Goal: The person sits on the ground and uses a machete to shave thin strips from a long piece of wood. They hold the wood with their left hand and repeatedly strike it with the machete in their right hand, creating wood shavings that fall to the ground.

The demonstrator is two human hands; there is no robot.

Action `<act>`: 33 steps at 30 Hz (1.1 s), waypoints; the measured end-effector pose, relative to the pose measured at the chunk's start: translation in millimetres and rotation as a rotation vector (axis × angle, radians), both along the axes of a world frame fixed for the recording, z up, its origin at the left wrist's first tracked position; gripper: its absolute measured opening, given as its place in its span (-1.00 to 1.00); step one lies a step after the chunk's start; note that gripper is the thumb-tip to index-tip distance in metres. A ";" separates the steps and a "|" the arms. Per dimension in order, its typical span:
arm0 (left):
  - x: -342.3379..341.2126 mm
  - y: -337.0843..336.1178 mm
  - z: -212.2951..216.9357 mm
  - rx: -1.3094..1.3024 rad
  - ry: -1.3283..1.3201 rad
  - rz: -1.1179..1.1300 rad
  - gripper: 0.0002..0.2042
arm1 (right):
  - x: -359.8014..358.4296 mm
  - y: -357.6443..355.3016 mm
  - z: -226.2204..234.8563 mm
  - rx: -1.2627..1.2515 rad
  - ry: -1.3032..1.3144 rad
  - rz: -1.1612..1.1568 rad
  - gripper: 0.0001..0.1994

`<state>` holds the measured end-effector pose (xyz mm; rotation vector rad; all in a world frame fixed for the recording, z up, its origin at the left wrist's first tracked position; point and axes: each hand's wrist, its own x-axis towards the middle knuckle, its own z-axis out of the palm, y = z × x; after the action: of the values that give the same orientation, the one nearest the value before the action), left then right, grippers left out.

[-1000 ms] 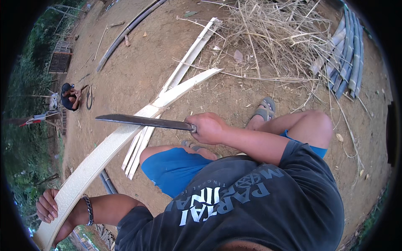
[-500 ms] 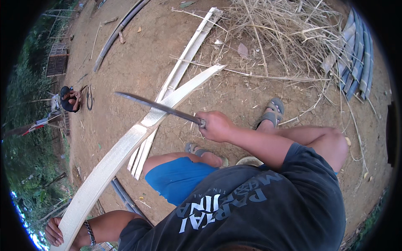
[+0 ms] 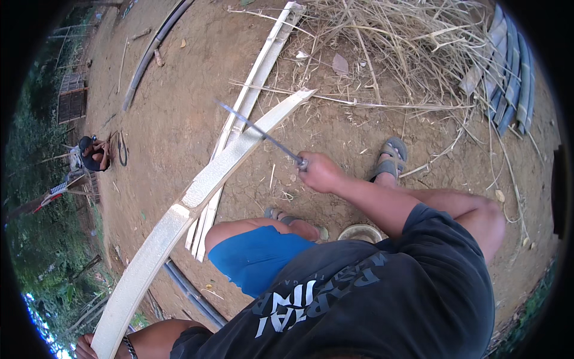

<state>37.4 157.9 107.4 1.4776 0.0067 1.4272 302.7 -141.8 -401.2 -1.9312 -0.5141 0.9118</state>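
My right hand (image 3: 320,172) grips the handle of a long grey knife (image 3: 260,135), whose blade points up and left and lies against a long pale split bamboo strip (image 3: 197,191). The strip curves from the straw at upper right down to the lower left edge. There my left hand (image 3: 85,347), with a bracelet on the wrist, holds the strip's near end, only partly in view. I sit low with blue shorts and sandals over bare earth.
Thinner bamboo strips (image 3: 257,72) lie on the ground under the curved one. Dry straw (image 3: 406,42) is heaped at upper right beside grey split poles (image 3: 508,78). A dark pipe (image 3: 149,54) lies upper left. Another person (image 3: 92,154) crouches far left. A round bowl (image 3: 360,232) sits by my knee.
The knife blade has swung from level to pointing up and right along the strip. My right hand has moved right, and the view has shifted so my left hand sits lower.
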 end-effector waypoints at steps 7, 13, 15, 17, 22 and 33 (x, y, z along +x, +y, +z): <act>-1.5 18.7 -10.1 -0.024 0.042 0.072 -0.27 | 53.0 -18.2 -37.5 -0.110 -0.092 0.079 -0.80; 8.2 31.5 -5.4 -0.021 0.095 0.128 -0.27 | 51.3 0.1 -50.1 0.108 -0.205 0.147 -0.81; 13.7 36.6 -5.4 -0.021 0.103 0.127 -0.27 | 94.4 -16.1 -168.5 -0.291 -0.022 0.054 -0.81; 12.7 41.3 -10.1 -0.025 0.115 0.146 -0.27 | 103.5 -22.6 -175.2 -0.311 -0.098 0.085 -0.80; 5.9 49.6 -9.5 -0.039 0.151 0.210 -0.27 | 92.4 -7.0 -90.3 -0.094 -0.091 0.162 -0.72; -2.5 70.7 -6.0 -0.057 0.182 0.250 -0.26 | 157.7 -8.0 -176.8 -0.317 -0.056 0.134 -0.75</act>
<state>34.9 228.6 101.4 1.5964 0.3525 1.4707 460.4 -149.7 -578.0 -2.2336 -0.5645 1.0787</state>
